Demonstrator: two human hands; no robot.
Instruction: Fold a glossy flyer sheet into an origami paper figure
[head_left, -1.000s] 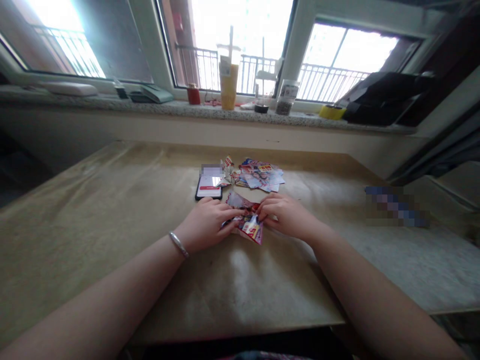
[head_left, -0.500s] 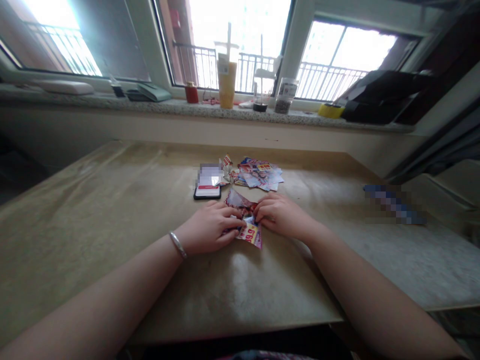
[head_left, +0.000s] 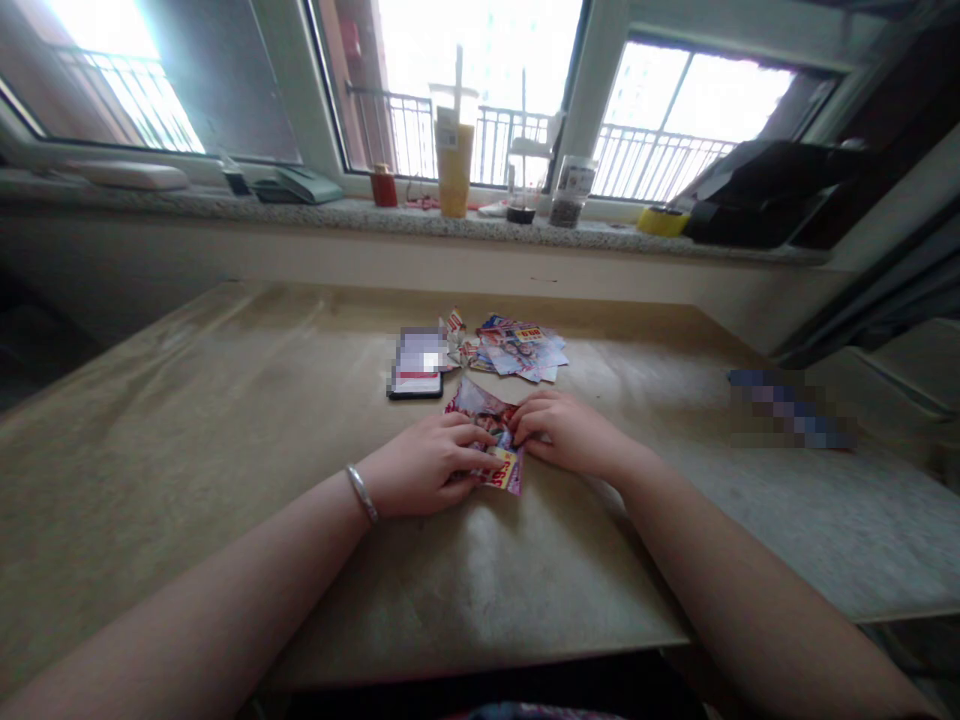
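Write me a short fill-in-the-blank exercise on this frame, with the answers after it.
The left hand and right hand both grip one colourful paper on the ____.
The bracelet circles the ____ wrist.
The yellow drink cup stands on the ____.
The phone lies to the ____ of the paper pile.
Missing words: table; left; windowsill; left.

Pixelated phone screen (head_left: 417, 358); folded paper (head_left: 481, 402) partly hidden.

- No word or number can be read for certain.
- Printed paper piece (head_left: 504, 462): red characters on a yellow patch at its 5 o'clock corner, too blurred to make out.
- Paper pile (head_left: 517, 350), at 12 o'clock from that piece: a red-on-yellow strip, illegible.
- Phone (head_left: 416, 370), at 10 o'clock: screen blurred.
- Drink cup (head_left: 454, 160), far off at 12 o'clock: white label, print too small.
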